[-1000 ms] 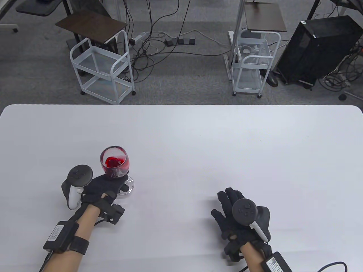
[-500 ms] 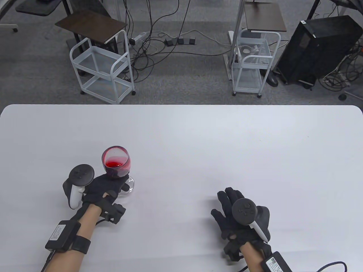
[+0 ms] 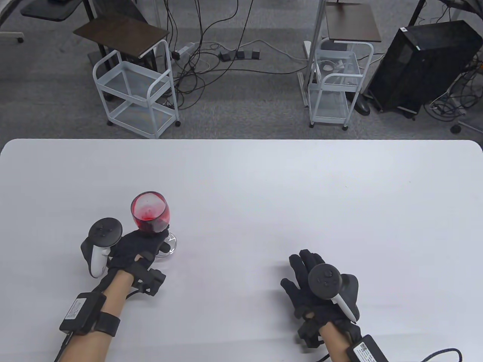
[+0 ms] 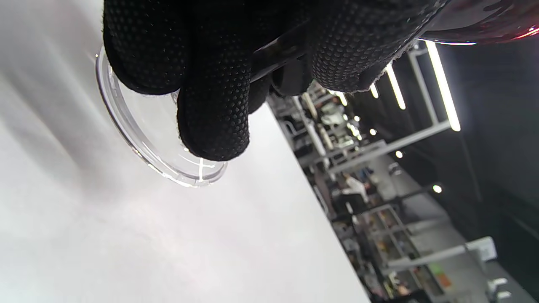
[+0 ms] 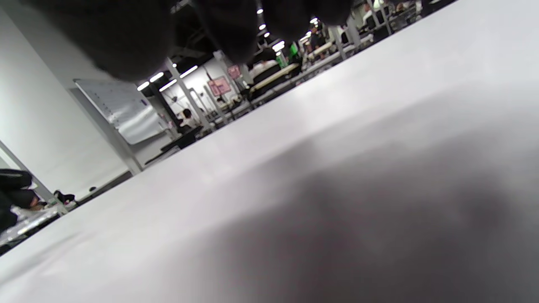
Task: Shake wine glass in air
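A clear wine glass [image 3: 149,211] with red liquid in its bowl is held above the white table [image 3: 264,188] at the left. My left hand [image 3: 139,245] grips its stem just under the bowl. In the left wrist view my gloved fingers [image 4: 214,84] wrap the stem, and the round foot [image 4: 156,147] hangs a little above the table. The liquid coats the inside of the bowl. My right hand [image 3: 313,279] rests flat on the table at the lower right, fingers spread, holding nothing.
Two white wire carts [image 3: 136,90] [image 3: 334,81] and a black case [image 3: 419,64] stand on the floor beyond the table's far edge. Cables lie on the grey carpet.
The glass has shifted slightly left and farther away in my left hand, and the red liquid has sloshed around inside the bowl. My right hand has not moved.
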### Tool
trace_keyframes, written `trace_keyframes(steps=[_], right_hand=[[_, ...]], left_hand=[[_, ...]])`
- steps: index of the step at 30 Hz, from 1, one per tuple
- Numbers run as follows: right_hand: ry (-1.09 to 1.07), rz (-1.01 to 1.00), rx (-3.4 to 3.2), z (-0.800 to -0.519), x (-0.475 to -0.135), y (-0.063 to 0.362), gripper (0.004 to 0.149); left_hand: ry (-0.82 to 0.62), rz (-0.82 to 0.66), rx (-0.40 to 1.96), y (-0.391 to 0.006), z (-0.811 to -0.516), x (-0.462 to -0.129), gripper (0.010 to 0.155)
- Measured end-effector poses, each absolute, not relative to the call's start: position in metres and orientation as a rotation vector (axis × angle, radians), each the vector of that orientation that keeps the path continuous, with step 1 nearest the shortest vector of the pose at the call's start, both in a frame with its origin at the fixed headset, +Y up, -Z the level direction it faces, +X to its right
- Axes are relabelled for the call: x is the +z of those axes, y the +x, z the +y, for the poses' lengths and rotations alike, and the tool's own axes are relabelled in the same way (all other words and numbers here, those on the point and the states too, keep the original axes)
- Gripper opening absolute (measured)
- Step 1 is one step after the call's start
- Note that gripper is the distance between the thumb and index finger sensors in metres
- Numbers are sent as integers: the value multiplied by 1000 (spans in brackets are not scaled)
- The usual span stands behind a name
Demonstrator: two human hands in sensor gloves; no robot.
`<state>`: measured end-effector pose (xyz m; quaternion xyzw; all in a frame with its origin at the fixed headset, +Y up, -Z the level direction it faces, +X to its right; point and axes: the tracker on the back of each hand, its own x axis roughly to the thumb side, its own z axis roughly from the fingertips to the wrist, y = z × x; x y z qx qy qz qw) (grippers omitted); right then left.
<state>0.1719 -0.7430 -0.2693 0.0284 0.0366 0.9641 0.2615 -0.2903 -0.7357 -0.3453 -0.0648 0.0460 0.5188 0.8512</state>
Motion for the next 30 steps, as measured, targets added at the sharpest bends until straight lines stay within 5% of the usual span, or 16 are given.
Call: trace_keyframes(steps=[30], right_hand=[[79,116,2617,-744,-269,169,70]], left_hand=[[-142,116,1116,-294,-735,-347,46]])
